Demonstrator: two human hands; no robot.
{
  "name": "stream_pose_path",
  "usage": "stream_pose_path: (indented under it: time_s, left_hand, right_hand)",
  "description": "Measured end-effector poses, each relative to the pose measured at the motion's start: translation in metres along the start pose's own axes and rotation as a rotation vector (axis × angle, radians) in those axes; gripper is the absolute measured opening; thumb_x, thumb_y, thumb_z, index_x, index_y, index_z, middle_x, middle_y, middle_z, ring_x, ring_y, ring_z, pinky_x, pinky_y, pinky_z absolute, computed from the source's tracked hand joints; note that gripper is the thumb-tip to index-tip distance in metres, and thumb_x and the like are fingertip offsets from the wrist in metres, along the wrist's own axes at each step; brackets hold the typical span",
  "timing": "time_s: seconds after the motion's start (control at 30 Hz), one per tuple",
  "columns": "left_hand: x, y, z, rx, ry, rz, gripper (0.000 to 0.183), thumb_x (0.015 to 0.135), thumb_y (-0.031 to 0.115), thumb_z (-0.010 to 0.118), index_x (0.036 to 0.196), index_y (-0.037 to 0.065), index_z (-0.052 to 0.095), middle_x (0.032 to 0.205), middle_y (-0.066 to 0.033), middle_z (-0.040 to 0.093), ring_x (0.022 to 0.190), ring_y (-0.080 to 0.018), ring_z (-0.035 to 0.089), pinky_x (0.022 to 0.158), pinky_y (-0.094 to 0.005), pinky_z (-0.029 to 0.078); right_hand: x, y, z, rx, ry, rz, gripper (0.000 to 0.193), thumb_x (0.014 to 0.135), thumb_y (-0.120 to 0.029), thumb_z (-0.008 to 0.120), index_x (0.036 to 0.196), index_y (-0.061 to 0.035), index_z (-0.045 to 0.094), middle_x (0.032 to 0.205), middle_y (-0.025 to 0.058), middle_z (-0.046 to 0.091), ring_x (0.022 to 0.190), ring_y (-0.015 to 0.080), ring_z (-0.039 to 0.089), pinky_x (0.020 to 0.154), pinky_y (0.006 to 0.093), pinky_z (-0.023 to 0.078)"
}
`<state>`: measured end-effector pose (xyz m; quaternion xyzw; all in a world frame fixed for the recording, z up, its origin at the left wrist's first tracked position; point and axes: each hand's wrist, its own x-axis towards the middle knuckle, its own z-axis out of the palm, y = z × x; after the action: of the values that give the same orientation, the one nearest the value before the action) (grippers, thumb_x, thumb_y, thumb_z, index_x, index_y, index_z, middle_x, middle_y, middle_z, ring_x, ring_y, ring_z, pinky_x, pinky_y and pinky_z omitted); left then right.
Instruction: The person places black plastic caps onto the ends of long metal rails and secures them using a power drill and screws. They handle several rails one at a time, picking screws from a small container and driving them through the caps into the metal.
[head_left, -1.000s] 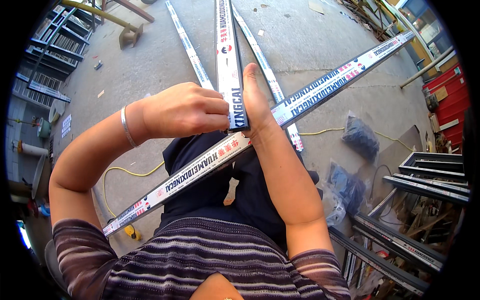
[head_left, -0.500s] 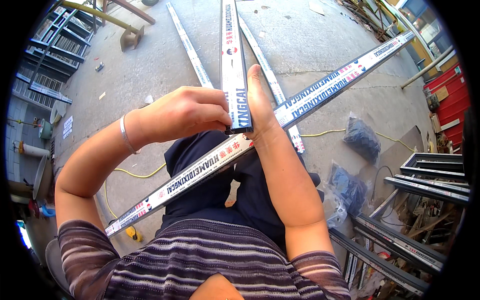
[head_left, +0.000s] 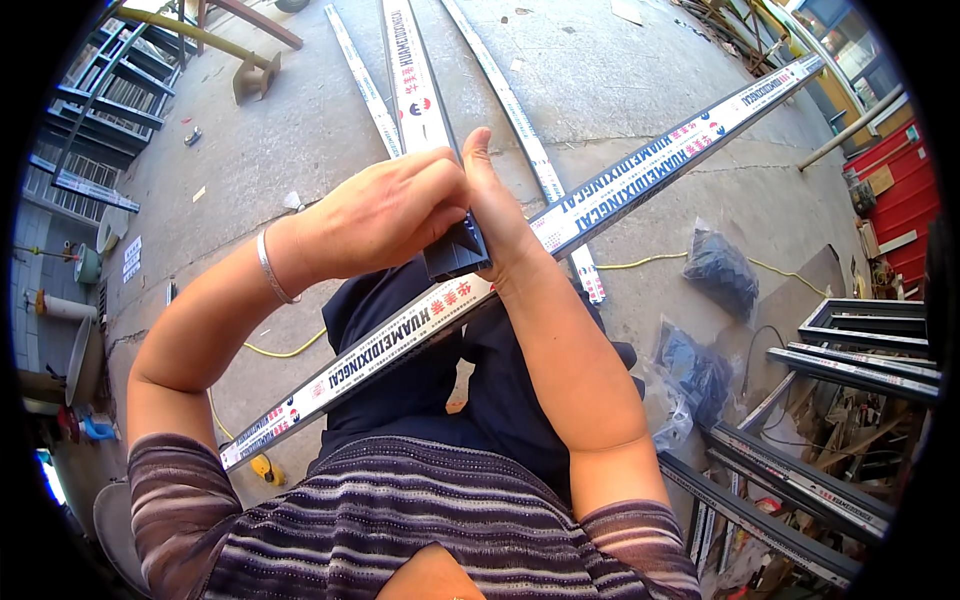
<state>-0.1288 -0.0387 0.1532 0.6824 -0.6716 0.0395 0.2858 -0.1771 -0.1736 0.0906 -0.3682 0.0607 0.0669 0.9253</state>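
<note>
"What printing shows there?"

"White film (head_left: 405,60) along the held profile (head_left: 456,258) bears red characters, bold blue capitals and a red-and-black emblem. The crossing bar (head_left: 640,182) repeats much the same pattern, its lettering running lengthwise"

"And what lies around, or in the way?"

"That bar slants over the dark trousers (head_left: 395,402), below the profile's near end. A left strip (head_left: 362,82) and a right strip (head_left: 510,110), both labelled, lie either side of the profile. Off to the right are plastic bags (head_left: 718,275) of dark contents, a yellow cord (head_left: 640,265) and dark frames (head_left: 790,480)"

"How does the profile look, and the hands?"

"Long and narrow, pointing away from the torso, its near end bare and dark. The left hand (head_left: 395,210) is pinched narrow on the film by that end, fingertips partly hidden. The right hand (head_left: 503,215) holds the profile's right side, thumb raised, other fingers out of sight"
</note>
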Motion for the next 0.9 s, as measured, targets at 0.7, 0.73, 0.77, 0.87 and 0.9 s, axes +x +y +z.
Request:
stream_pose_path:
  time_s: [0.7, 0.73, 0.77, 0.87, 0.9]
  left_hand:
    - [0.038, -0.068, 0.015, -0.755, 0.705, -0.866, 0.058, 0.086, 0.033, 0.068, 0.125, -0.007, 0.049, 0.102, -0.0131, 0.063, 0.086, -0.0157, 0.061, 0.070, -0.0262, 0.052]
    - [0.040, -0.070, 0.012, -0.898, 0.729, -0.775, 0.052, 0.086, 0.028, 0.065, 0.122, -0.006, 0.051, 0.101, -0.0138, 0.064, 0.084, -0.0156, 0.061, 0.069, -0.0261, 0.053]
    - [0.039, -0.070, 0.006, -1.036, 0.746, -0.681, 0.046, 0.086, 0.024, 0.062, 0.120, -0.006, 0.052, 0.100, -0.0145, 0.064, 0.082, -0.0156, 0.062, 0.069, -0.0261, 0.055]
    - [0.033, -0.074, -0.007, -1.223, 0.634, -0.412, 0.057, 0.085, 0.020, 0.059, 0.134, -0.002, 0.042, 0.124, -0.0200, 0.058, 0.098, -0.0190, 0.065, 0.080, -0.0261, 0.057]
    - [0.030, -0.075, -0.007, -1.263, 0.599, -0.333, 0.060, 0.085, 0.021, 0.059, 0.137, 0.000, 0.039, 0.127, -0.0206, 0.056, 0.102, -0.0205, 0.064, 0.081, -0.0255, 0.057]
  right_hand:
    - [0.015, 0.030, -0.003, -1.162, 0.232, -0.919, 0.062, 0.098, -0.044, 0.046, 0.137, 0.0034, 0.037, 0.089, 0.0121, 0.059, 0.078, 0.0189, 0.062, 0.063, 0.0307, 0.050]
    - [0.011, 0.026, -0.002, -0.905, 0.222, -0.788, 0.062, 0.097, -0.045, 0.048, 0.136, 0.0034, 0.038, 0.092, 0.0135, 0.059, 0.085, 0.0194, 0.063, 0.066, 0.0287, 0.050]
    - [0.005, 0.018, 0.008, -0.645, 0.212, -0.651, 0.063, 0.096, -0.045, 0.049, 0.135, 0.0035, 0.039, 0.095, 0.0149, 0.059, 0.092, 0.0199, 0.063, 0.069, 0.0267, 0.051]
    - [-0.008, -0.018, 0.004, -0.254, -0.037, -0.246, 0.067, 0.090, -0.047, 0.059, 0.131, 0.0023, 0.039, 0.100, 0.0172, 0.060, 0.089, 0.0253, 0.068, 0.066, 0.0253, 0.055]
    - [-0.010, -0.020, 0.003, -0.208, -0.212, -0.055, 0.069, 0.088, -0.047, 0.062, 0.130, 0.0017, 0.039, 0.102, 0.0174, 0.060, 0.086, 0.0267, 0.070, 0.063, 0.0260, 0.057]
